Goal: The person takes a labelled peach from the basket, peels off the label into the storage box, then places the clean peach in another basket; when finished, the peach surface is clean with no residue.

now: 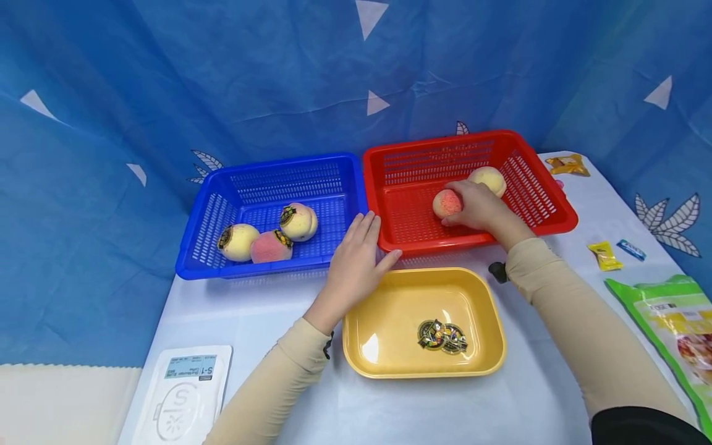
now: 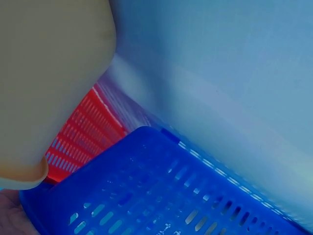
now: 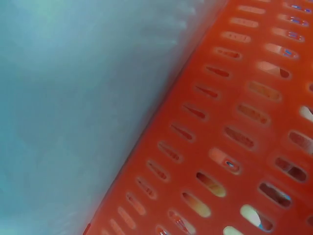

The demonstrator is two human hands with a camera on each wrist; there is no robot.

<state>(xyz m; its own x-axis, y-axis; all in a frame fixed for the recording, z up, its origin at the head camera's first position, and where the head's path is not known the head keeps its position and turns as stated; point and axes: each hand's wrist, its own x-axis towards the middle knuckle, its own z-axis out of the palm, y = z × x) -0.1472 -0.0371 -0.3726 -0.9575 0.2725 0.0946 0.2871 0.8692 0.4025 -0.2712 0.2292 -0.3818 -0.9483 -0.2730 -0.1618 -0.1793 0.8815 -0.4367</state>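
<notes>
My right hand (image 1: 477,207) reaches into the red basket (image 1: 408,213) and grips a pink-and-cream peach (image 1: 447,204). Just behind that hand lies a pale peach (image 1: 488,179), partly covered by it. My left hand (image 1: 356,262) rests with straight fingers at the front, where the red basket meets the blue basket (image 1: 267,161). Inside the blue one are two cream peaches, one on the left (image 1: 238,241) and one near the middle (image 1: 299,222), plus a pink peach (image 1: 271,246); all three bear dark stickers. The right wrist view is mostly the slotted red wall (image 3: 220,122).
In front of the baskets stands a yellow tray (image 1: 384,364) with several dark round stickers (image 1: 442,337) in it. A white package (image 1: 183,395) lies front left. On the right are a yellow wrapped sweet (image 1: 604,256), a blue one (image 1: 631,250) and a green-edged bag (image 1: 667,321).
</notes>
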